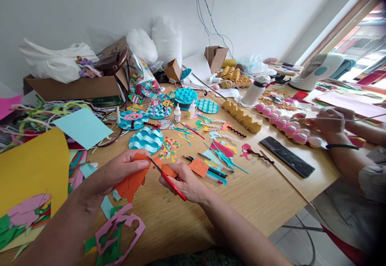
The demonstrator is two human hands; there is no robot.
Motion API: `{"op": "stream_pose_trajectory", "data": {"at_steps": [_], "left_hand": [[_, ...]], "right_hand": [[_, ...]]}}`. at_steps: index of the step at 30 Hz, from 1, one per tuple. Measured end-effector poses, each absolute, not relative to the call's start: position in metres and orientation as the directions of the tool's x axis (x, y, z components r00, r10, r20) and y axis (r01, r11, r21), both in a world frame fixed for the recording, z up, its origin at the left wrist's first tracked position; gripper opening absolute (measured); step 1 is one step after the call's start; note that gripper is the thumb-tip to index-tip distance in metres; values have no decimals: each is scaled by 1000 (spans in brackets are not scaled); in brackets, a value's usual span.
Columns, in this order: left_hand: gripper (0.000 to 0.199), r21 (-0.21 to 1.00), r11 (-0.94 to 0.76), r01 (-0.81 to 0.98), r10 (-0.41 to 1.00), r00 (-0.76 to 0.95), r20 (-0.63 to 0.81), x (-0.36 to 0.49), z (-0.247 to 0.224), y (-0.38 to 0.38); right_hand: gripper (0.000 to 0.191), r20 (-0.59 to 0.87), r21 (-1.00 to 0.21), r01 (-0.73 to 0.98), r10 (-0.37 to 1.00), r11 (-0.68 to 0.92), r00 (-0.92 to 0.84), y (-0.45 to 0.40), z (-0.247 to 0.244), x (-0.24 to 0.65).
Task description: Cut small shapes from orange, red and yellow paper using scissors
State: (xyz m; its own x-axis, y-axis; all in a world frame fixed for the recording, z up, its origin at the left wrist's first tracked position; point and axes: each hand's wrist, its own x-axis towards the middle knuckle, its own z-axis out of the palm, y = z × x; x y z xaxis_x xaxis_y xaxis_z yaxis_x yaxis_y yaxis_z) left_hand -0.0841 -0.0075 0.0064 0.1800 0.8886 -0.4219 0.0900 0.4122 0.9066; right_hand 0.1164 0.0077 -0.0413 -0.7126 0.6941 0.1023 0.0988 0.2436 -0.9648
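Observation:
My left hand [128,168] pinches a piece of orange paper [132,183] over the near part of the table. In my right hand [184,182] is a pair of scissors [172,185] with red handles, its blades pointing left and meeting the orange paper's edge. More orange paper [167,169] shows behind the scissors, near my right fingers. Just beyond lie a blue wavy paper disc [146,139] and a scatter of small coloured paper dots [169,148]. To the right of my right hand, an orange paper square [199,167] rests by several pens [215,172].
Pink and green paper scraps [132,222] lie at the front left, beside a yellow sheet [33,169]. Glue bottles [177,114], a yellow egg-carton strip [241,115] and a black phone [287,156] sit farther off. Another person's hands [330,121] are at the right, by painted egg cartons [286,126].

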Motion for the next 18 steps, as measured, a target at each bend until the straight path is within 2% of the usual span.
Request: {"op": "stream_pose_trajectory", "data": {"at_steps": [9,18], "left_hand": [[25,911,383,150,869,275,-411,-89,13,-4],[26,911,372,179,860,301,-411,-86,14,-2]], "right_hand": [[41,140,-951,105,705,292,-695,8,-46,116],[44,45,-987,68,654,147,-755,9,-44,117]]}}
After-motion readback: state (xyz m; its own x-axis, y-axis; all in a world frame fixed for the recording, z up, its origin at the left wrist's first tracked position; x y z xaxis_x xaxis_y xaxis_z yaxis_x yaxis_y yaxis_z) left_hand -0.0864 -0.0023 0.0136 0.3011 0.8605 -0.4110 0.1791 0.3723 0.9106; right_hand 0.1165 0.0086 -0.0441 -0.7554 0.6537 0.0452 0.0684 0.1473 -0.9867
